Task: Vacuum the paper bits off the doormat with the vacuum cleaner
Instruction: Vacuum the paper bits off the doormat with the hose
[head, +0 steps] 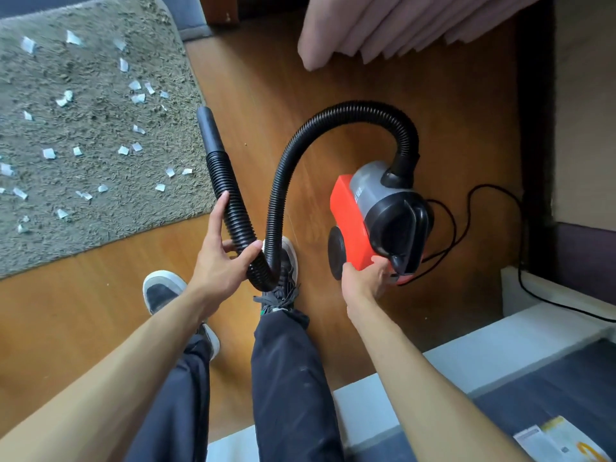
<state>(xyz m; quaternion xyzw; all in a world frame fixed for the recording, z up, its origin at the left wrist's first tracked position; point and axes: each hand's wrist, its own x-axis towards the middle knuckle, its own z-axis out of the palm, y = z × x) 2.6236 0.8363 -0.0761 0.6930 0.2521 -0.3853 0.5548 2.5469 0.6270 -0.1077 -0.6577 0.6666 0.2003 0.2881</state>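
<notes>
A shaggy grey-green doormat [100, 128] lies on the wooden floor at the upper left, strewn with several white paper bits [49, 153]. My left hand [221, 258] grips the black ribbed hose [283, 181] near its low bend; the smooth black nozzle [209, 130] points up along the mat's right edge. My right hand [370, 278] holds the near end of the small red, grey and black vacuum cleaner [376, 218], which hangs above the floor at centre right. The hose loops up and over into the cleaner's top.
A black power cord [483, 208] trails from the cleaner to the right wall. Pink curtains [383, 28] hang at the top. My two shoes [163, 290] and legs stand below the hose. A white-edged dark surface [500, 378] with a leaflet sits at the lower right.
</notes>
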